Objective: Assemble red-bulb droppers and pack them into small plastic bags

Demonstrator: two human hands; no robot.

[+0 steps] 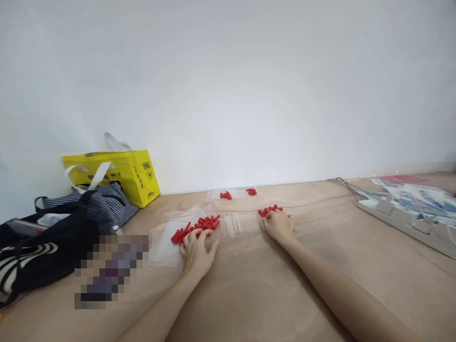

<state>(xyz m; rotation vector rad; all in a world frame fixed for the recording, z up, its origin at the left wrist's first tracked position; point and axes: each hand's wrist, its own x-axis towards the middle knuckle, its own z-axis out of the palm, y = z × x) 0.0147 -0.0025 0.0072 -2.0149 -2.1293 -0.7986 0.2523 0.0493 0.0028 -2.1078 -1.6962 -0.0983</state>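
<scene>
My left hand [197, 255] reaches over a heap of small red tubes [181, 232], which lies on clear plastic bags [162, 249]. Its fingers are apart and slightly bent, the tips among the tubes, with no tube plainly gripped. In the middle, a row of thin white sticks [240, 225] lies side by side on the table. At the right end of that row, my right hand [280, 225] rests with its fingers curled together. Just beyond the fingers lies a cluster of red pieces [270, 209]; the fingertips are partly hidden, and what they pinch is unclear.
Near the wall lies a clear bag [238, 195] with two red clusters. On the left are a yellow bag [144, 178], a striped bag [112, 204], a black bag [53, 242] and a blurred-out object [114, 270]. A white power strip [406, 223] with cables borders coloured packets [427, 202] at right.
</scene>
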